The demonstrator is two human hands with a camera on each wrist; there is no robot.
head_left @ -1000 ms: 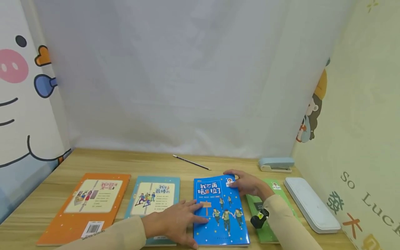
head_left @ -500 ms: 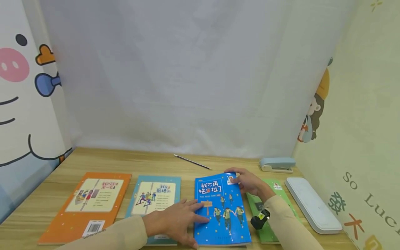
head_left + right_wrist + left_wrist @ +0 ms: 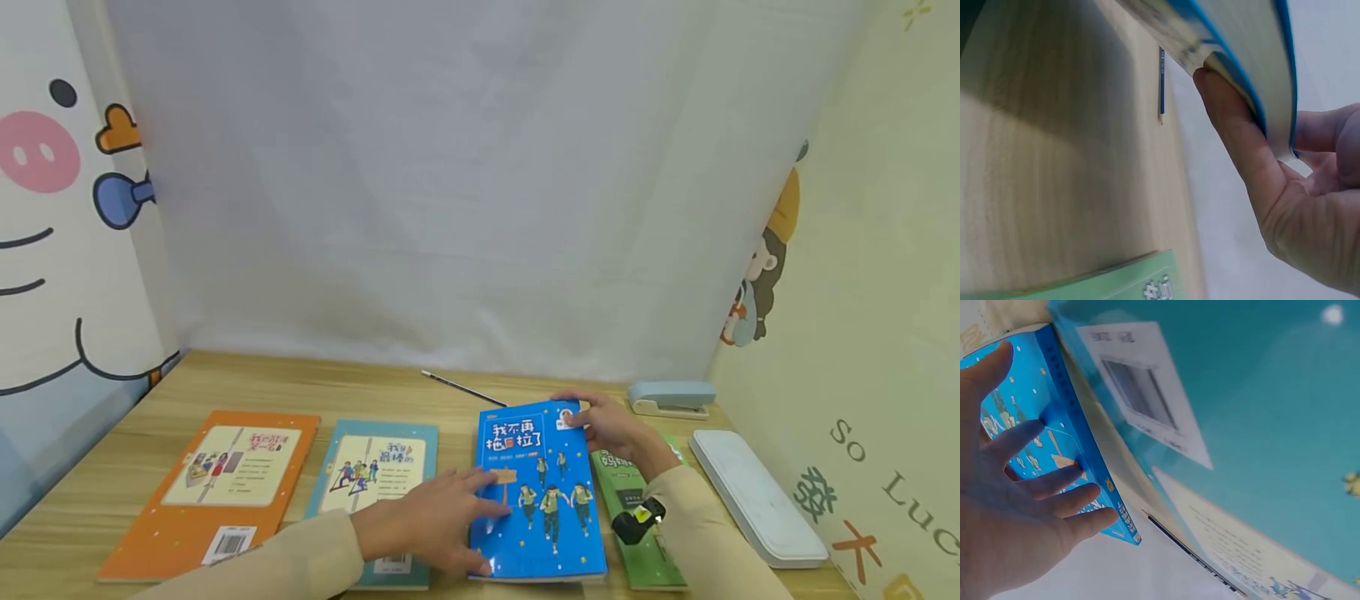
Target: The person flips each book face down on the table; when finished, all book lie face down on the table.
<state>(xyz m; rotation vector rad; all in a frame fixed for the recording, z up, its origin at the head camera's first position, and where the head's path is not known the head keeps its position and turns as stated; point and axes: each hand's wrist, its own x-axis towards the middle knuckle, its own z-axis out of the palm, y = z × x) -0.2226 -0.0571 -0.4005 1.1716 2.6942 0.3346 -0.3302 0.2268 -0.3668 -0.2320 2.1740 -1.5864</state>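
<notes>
In the head view a blue book (image 3: 536,533) lies with its cover up and its far edge raised off the table. My right hand (image 3: 611,429) pinches its far right corner. The right wrist view shows the page block (image 3: 1247,50) between the thumb and fingers of my right hand (image 3: 1300,206). Spread, mostly straight fingers of my left hand (image 3: 435,517) touch the book's left side. In the left wrist view, my left hand (image 3: 1022,506) has its fingertips at the cover, near the spine (image 3: 1082,437).
Left of the blue book lie a teal book (image 3: 375,471) and an orange book (image 3: 281,500). On the right are a green book (image 3: 645,558), a white case (image 3: 757,500) and a light blue stapler (image 3: 671,396). A pencil (image 3: 461,387) lies behind.
My right hand has lifted the blue book's far edge higher. The left hand still touches its left side. The whole head view has shifted slightly.
</notes>
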